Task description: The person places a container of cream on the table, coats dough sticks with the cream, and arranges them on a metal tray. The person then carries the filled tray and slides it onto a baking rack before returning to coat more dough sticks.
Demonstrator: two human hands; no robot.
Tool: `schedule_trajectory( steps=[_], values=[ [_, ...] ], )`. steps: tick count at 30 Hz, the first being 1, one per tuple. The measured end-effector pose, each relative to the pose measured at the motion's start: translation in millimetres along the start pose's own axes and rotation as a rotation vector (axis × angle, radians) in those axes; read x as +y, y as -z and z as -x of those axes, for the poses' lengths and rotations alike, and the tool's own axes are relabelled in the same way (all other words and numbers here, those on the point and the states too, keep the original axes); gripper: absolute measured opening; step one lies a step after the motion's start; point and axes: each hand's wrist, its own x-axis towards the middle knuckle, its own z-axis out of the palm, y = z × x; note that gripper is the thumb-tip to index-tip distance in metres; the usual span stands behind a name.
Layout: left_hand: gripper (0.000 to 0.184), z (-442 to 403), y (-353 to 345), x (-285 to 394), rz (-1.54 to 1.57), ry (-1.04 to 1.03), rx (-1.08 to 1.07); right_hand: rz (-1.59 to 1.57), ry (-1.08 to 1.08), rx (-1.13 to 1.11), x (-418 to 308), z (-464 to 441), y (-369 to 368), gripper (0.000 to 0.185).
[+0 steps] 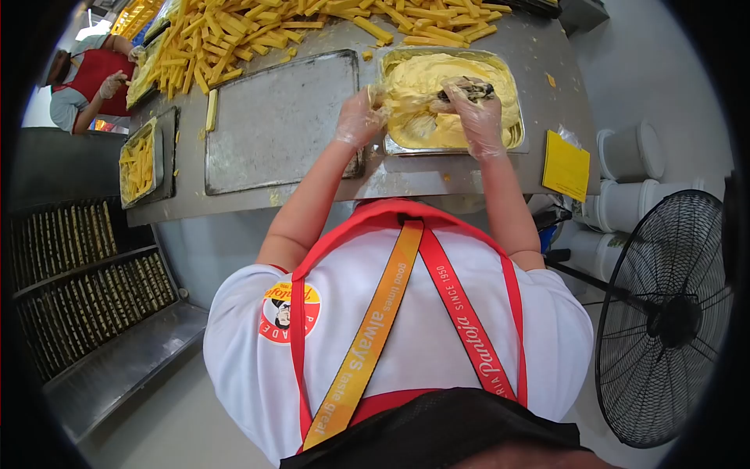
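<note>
A metal pan [388, 146] full of pale yellow cream [418, 72] sits on the steel table. Over the pan, my right hand [476, 117], in a clear glove smeared with cream, has its fingers wrapped round a dark object [473, 89] that I cannot make out. My left hand [362, 117], also gloved, is at the pan's left edge with its fingers bent together; what they hold, if anything, is hidden. Left of it lies a flat metal tray [281, 117] with one yellow stick [211, 110] at its left edge. Many yellow sticks [226, 35] are piled behind the tray.
A smaller pan of sticks [137, 168] is at the table's left end. A yellow pad [566, 165] lies at the right. White buckets [631, 152] and a black fan [673, 320] stand right; racked trays [94, 289] stand left. A co-worker [90, 84] is at the far left.
</note>
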Motion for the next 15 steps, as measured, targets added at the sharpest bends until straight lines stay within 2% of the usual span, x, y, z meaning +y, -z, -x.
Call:
schedule_trajectory(
  steps=[3,5,6,7,9,10,12,15],
  values=[
    [0.029,-0.9,4.2,6.2,0.058,0.166,-0.05,-0.023,0.025,0.009,4.4,3.9,-6.6,0.021],
    [0.028,-2.4,9.8,12.3,0.118,0.245,-0.079,0.363,0.065,0.071,39.0,-15.3,20.9,0.02],
    [0.028,-2.3,11.8,16.0,0.148,0.277,-0.096,0.556,0.087,0.101,32.1,-18.5,17.5,0.019],
    [0.028,-4.6,13.2,18.0,0.178,0.307,-0.11,0.434,0.08,0.101,27.7,-16.5,12.3,0.018],
    [0.029,-4.9,11.0,14.1,0.091,0.233,-0.097,0.191,0.049,0.1,11.5,3.4,-0.3,0.016],
    [0.03,-5.6,9.8,12.3,0.047,0.197,-0.091,0.133,0.056,0.076,5.6,5.0,-3.2,0.016],
    [0.03,-6.4,8.3,10.3,0.106,0.249,-0.126,0.015,0.062,0.024,0.3,6.7,-6.9,0.016],
    [0.028,-0.9,19.3,4.5,0.14,0.238,-0.145,0.363,-0.006,0.028,37.4,-20.9,24.2,0.017]
  ],
)
